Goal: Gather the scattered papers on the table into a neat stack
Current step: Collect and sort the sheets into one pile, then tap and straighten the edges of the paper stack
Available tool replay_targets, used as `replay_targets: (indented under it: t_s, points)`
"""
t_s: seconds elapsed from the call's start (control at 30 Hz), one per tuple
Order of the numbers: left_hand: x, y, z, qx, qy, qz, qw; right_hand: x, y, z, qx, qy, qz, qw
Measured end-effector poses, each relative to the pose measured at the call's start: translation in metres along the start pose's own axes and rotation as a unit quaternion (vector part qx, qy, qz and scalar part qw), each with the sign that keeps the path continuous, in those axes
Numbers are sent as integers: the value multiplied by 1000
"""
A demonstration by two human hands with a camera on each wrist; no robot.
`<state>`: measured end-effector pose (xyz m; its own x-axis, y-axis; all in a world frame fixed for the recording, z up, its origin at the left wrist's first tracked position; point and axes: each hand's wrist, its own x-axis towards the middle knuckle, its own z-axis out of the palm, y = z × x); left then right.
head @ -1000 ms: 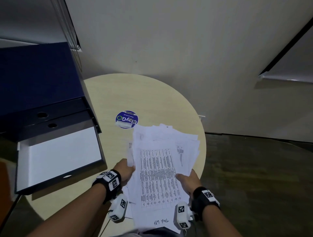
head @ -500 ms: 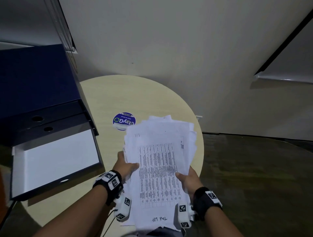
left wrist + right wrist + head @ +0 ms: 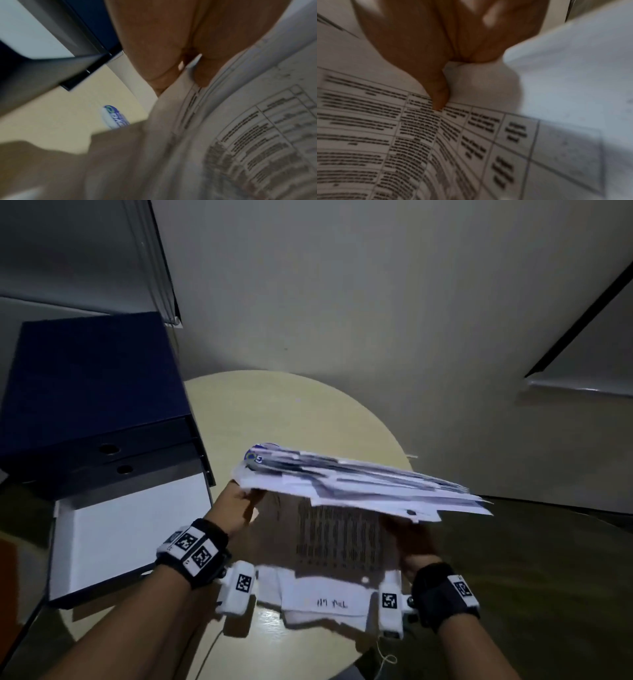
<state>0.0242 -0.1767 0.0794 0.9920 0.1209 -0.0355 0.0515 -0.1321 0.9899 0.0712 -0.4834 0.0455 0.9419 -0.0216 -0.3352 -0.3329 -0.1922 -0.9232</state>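
Note:
A bundle of white printed papers [image 3: 342, 532] is held up off the round beige table [image 3: 274, 412], standing nearly on edge. Its uneven top edges [image 3: 359, 484] fan out and lean toward me. My left hand [image 3: 236, 508] grips the bundle's left side and my right hand [image 3: 414, 546] grips its right side. In the left wrist view my left hand [image 3: 171, 54] pinches the papers [image 3: 240, 135] at their edge. In the right wrist view my right hand [image 3: 445, 40] lays its thumb on the printed table of the top sheet [image 3: 419, 135]. Both wrist views are blurred.
Dark blue box files [image 3: 92, 378] stand at the table's left, with an open box [image 3: 130, 529], white inside, in front of them. A round blue sticker [image 3: 253, 457] on the tabletop peeks out behind the papers. Beige wall rises behind; dark floor lies to the right.
The bundle has been lifted from lying flat to standing nearly on edge, its top edges now toward me. It now covers most of the sticker. Both hands rose with it.

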Motion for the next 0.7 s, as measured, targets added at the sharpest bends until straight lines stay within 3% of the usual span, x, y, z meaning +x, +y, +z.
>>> replay_targets:
  t_s: [0.07, 0.13, 0.23, 0.33, 0.4, 0.5, 0.63, 0.7]
  points:
    - [-4, -15, -3, 62, -12, 3, 998, -4, 10, 1, 2, -41, 24, 999]
    - [-5, -42, -6, 94, 27, -22, 995, -5, 26, 1, 46, -92, 53, 993]
    - [-8, -71, 3, 91, 98, -124, 983, -3, 53, 1, 85, -135, 100, 982]
    - [-9, -81, 19, 65, 123, -189, 972, 1, 80, 2, 47, -153, 120, 980]
    - [-9, -91, 30, 68, 87, -247, 963, 0, 91, 3, 16, -164, 139, 977]
    - [-11, -107, 42, -45, 64, -345, 935, 13, 129, 0, -64, -125, 170, 975]
    - [-17, -117, 44, 52, 53, -339, 938, -5, 111, 10, -135, -65, 195, 969]
    - [-14, -129, 41, 130, 60, -313, 939, -10, 102, 12, -132, -85, 196, 968]
